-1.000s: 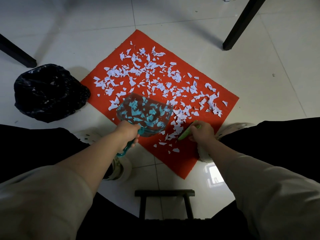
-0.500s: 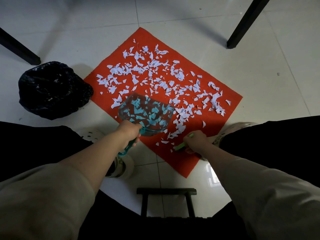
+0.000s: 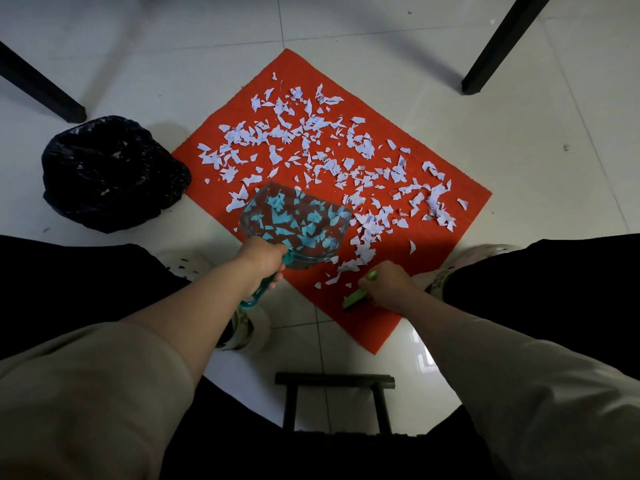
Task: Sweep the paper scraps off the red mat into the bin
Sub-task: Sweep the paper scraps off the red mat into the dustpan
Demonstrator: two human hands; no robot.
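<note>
A red mat [image 3: 377, 317] lies on the white tiled floor, strewn with several white paper scraps [image 3: 311, 140]. My left hand [image 3: 259, 263] grips the handle of a clear teal dustpan [image 3: 294, 225], which rests on the mat's near left edge with scraps in it. My right hand [image 3: 388, 284] holds a small green brush [image 3: 356, 296] low on the mat's near corner, just right of the pan's mouth. The bin, lined with a black bag [image 3: 107, 171], stands on the floor left of the mat.
Two black furniture legs [image 3: 498, 46] [image 3: 41, 88] stand on the floor at the upper right and upper left. A dark stool frame [image 3: 334, 381] sits between my knees. My shoes [image 3: 249, 327] flank the mat's near corner.
My right hand has drawn the green brush back toward me to the mat's near corner. The dustpan stays in about the same place in my left hand.
</note>
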